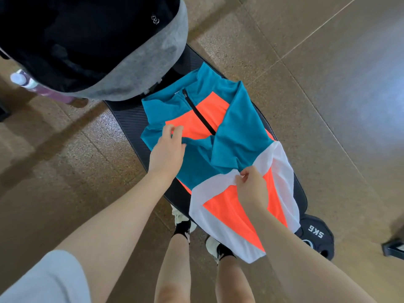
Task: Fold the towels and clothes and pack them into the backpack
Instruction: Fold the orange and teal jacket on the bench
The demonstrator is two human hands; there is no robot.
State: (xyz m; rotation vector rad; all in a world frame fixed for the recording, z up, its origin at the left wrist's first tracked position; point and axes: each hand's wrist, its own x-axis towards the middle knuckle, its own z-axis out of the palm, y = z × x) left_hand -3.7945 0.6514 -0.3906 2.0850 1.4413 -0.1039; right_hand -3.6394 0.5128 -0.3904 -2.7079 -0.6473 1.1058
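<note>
Pinching the soft, limp jersey [220, 149] with both hands, left hand [167, 153] near its collar, right hand [251, 186] on the white band, beside the open backpack [140, 68].

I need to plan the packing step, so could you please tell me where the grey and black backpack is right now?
In the head view, the grey and black fabric backpack stands open at upper left on the black bench, just beyond the teal, orange and white jacket.

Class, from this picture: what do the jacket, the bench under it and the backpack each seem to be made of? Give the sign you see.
Jacket: thin, smooth synthetic fabric, probably polyester; it creases softly and its orange panels look slightly shiny.
Bench: black padded vinyl or faux leather, going by its fine ribbed texture and dull sheen.
Backpack: grey woven cloth with a matte, heathered look; its inside is too dark to judge.
</note>
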